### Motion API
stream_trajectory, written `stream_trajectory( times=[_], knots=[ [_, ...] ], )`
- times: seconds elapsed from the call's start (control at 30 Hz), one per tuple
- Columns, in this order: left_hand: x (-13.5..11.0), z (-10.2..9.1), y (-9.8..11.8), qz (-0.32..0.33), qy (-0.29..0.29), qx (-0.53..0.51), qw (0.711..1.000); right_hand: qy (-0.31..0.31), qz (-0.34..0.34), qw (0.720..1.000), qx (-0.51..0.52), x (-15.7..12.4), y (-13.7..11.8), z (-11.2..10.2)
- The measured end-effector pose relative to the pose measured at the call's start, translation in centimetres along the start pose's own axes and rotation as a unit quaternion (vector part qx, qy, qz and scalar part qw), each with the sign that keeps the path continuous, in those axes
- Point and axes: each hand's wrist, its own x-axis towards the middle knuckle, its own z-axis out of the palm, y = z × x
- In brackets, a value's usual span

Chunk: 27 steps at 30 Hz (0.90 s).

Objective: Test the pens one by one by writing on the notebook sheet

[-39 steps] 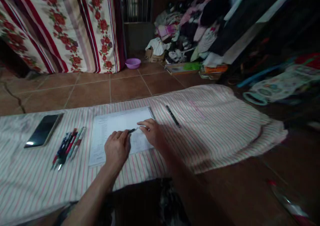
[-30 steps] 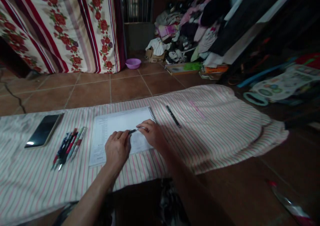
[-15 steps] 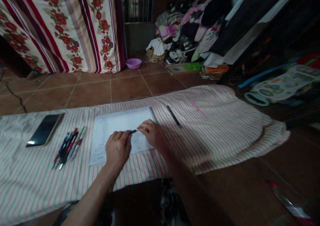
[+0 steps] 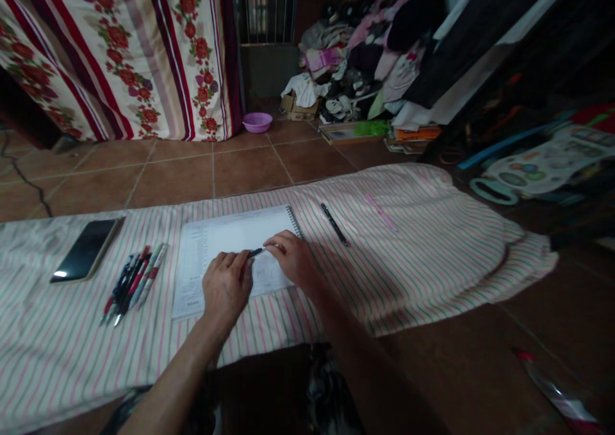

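Over the lower part of a spiral-bound notebook (image 4: pixel 240 230), both my hands meet at a small dark pen (image 4: pixel 255 253). My left hand (image 4: pixel 225 281) is closed round the pen's left part, with the fingers hiding that end. My right hand (image 4: pixel 293 255) pinches at its right tip, where something small and pale shows between the fingertips. Printed text runs down the page's left side, and faint marks lie below the hands. To the right of the notebook rests a black patterned pen (image 4: pixel 335 225). Farther right is a pink pen (image 4: pixel 381 212).
A striped cloth (image 4: pixel 423 249) covers the low surface. Left of the notebook lie several pens (image 4: pixel 134 282) in a bunch and a phone (image 4: pixel 86 250). Beyond, on the tiled floor, are a purple basin (image 4: pixel 257 123) and a clothes pile (image 4: pixel 365 50). A floral curtain (image 4: pixel 120 50) hangs behind.
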Motion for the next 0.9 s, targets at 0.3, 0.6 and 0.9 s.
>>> stream_trajectory(
  times=[0.3,0.6,0.9],
  knots=[
    [0.1,-0.1,0.1,-0.058,-0.008,-0.003,0.998,0.001,0.112,0.990,0.086,-0.1,-0.9,0.4],
    [0.1,-0.5,0.6,-0.083,-0.041,-0.036,0.995,-0.059,0.268,0.912,0.306,-0.6,-3.4,2.2],
    [0.0,-1.1,0.1,-0.116,-0.052,-0.095,0.987,-0.006,0.331,0.897,0.294,0.2,-4.5,1.8]
  ],
)
